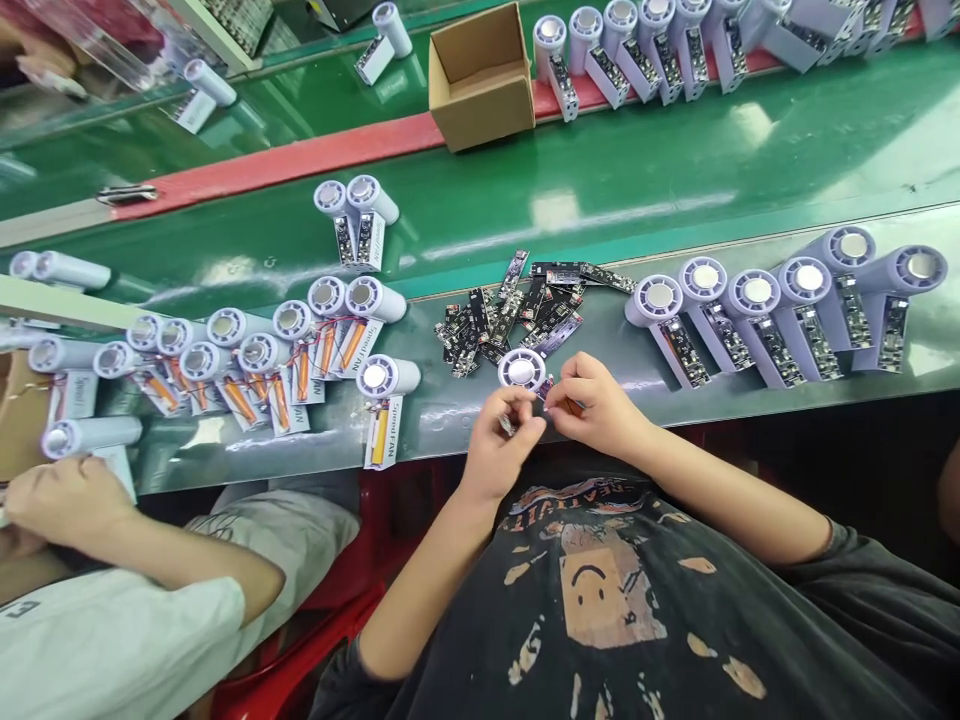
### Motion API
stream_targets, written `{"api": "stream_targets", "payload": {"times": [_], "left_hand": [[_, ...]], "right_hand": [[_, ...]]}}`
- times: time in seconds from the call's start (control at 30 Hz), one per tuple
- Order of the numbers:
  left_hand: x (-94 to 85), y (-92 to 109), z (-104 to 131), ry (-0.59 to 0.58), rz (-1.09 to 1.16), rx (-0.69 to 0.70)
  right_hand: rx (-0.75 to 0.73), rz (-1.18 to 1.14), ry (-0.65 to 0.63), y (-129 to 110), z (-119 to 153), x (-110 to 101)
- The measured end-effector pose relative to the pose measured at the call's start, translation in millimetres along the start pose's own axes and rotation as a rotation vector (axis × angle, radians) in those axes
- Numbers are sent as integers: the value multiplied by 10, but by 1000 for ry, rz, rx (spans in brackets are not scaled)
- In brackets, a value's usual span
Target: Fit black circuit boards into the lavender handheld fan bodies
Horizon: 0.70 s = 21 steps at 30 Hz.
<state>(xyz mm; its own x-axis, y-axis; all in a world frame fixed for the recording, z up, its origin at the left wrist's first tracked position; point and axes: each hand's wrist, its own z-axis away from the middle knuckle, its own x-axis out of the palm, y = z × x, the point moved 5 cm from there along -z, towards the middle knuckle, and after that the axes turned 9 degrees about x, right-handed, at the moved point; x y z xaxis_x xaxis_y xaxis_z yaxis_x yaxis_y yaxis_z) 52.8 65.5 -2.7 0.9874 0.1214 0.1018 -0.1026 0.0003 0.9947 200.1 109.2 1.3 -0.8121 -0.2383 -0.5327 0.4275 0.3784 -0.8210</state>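
Note:
Between my hands, at the table's front edge, is a lavender handheld fan [523,370] with a round silver centre. My left hand [501,445] is closed around its lower part, fingers curled. Beside it, my right hand [600,405] pinches at the fan's side, near small wires and a bit of orange; what its fingertips hold is too small to make out. Just beyond the fan lies a heap of black circuit boards [480,325]. To the left rests another fan [386,378], its handle open over a yellow-orange battery.
On the right stands a row of fans with circuit boards showing [754,292]. Several fans with orange batteries [259,355] crowd the left, beside a co-worker's hand [71,500]. The green conveyor belt [480,215] carries two fans [364,205]; a cardboard box [484,115] sits beyond.

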Motion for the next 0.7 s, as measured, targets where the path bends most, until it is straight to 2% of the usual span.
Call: {"api": "stream_targets", "payload": {"times": [0.1,0.17,0.23,0.33,0.53,0.6,0.7], "left_hand": [[-77,54,75,43,479,-214],[-161,107,126,89,560,-278],[-243,124,164,154,533,-278],[-305,84,185,243,456,-190],[-444,130,182,380,220,158],[-512,162,205,380,207,199],[-567,99,236,318,195,131]], "right_hand": [[24,-68,11,5,-37,26],[40,-66,3,6,-53,45],[41,-48,-6,7,-60,63],[28,27,-10,9,-51,90],[47,210,-42,12,-30,100],[56,230,-67,1,-32,89],[70,246,-89,-14,-44,74]]}}
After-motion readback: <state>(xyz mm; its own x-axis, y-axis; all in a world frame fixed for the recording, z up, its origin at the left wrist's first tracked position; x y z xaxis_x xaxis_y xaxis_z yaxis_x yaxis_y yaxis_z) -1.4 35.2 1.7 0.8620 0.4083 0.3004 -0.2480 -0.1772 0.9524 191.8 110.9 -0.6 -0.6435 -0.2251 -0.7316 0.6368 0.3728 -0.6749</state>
